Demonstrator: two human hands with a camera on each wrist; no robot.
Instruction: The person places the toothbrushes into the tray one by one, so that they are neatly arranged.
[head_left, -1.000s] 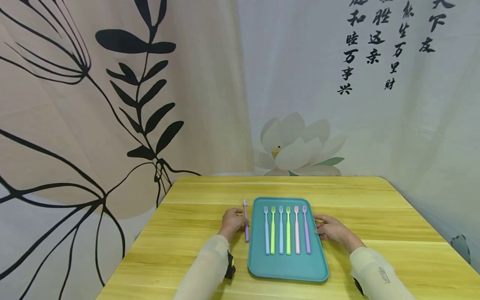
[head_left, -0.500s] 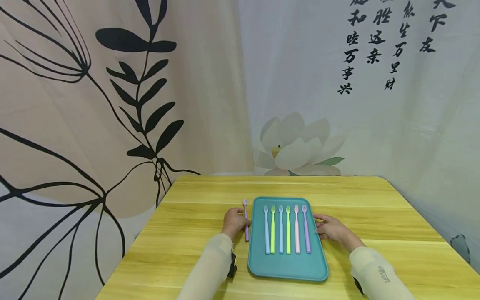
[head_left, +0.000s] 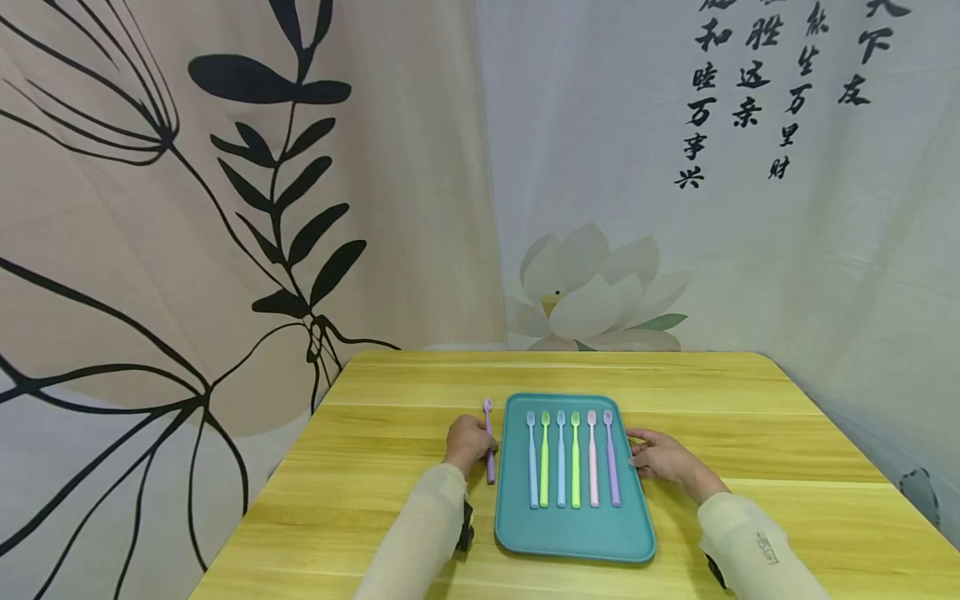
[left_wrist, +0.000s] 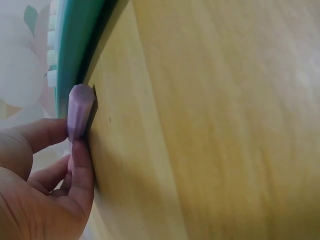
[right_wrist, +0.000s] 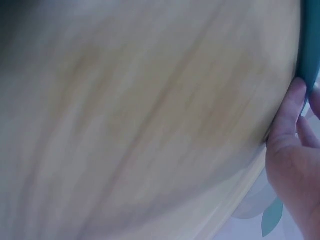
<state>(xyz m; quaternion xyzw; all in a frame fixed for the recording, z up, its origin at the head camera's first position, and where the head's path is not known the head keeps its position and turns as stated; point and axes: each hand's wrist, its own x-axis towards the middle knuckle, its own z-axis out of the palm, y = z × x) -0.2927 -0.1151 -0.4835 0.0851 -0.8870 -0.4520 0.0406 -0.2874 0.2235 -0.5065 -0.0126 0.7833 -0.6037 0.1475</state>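
A purple toothbrush (head_left: 491,468) lies just left of the teal tray (head_left: 573,537), its head pointing away from me. My left hand (head_left: 467,442) pinches it by the handle between thumb and fingers. In the left wrist view the purple handle end (left_wrist: 80,107) sticks out past the fingertips, close over the wood. Inside the tray, several toothbrushes in blue, green, pink and purple stand side by side in a row, heads toward the far end. At the tray's right rim, my right hand (head_left: 667,460) holds the edge between thumb and fingers.
The wooden table (head_left: 360,500) reaches out on both sides of the tray, its far edge near the hanging cloth (head_left: 420,208) printed with plants and writing. A dark wrist camera (head_left: 465,527) sits under the left sleeve.
My left hand keeps its pinch on the purple toothbrush and has shifted very slightly. The tray, the toothbrushes in it and my right hand look unchanged.
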